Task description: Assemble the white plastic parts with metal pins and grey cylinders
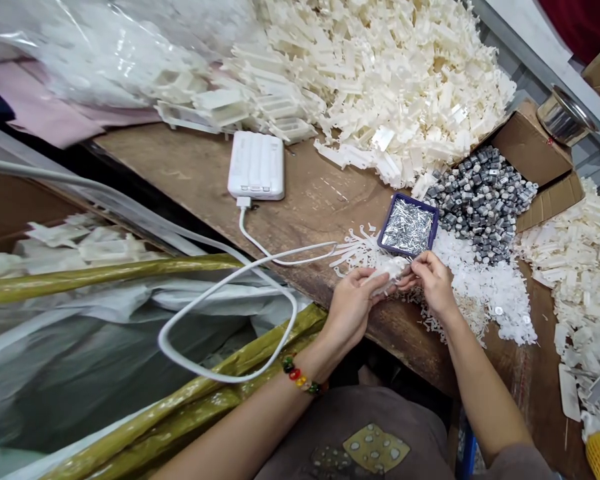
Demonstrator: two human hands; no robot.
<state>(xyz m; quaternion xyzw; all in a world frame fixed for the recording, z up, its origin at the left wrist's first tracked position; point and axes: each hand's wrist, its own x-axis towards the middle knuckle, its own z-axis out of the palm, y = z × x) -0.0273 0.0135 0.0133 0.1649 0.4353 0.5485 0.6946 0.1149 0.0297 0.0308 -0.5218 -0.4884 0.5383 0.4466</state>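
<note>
My left hand (354, 298) is closed around a small white plastic part (391, 268) near the table's front edge. At the right end of that part, my right hand (430, 277) pinches with thumb and forefinger; whatever lies between those fingertips is too small to make out. Just beyond my hands sits a square purple tray (384, 238) filled with short shiny metal pins (408, 225). Thin white plastic pieces (356, 248) lie fanned out left of the tray. Small clear-white plastic pieces (500, 293) are heaped to the right of my right hand.
Cream plastic housings (390, 73) are piled high at the back. Grey-black small parts (480, 197) spill from a cardboard box (530, 147). A white power bank (256, 163) rests on the wooden table (180, 173), its white cable (220, 283) looping near my left arm. A metal bowl (565, 117) stands at back right.
</note>
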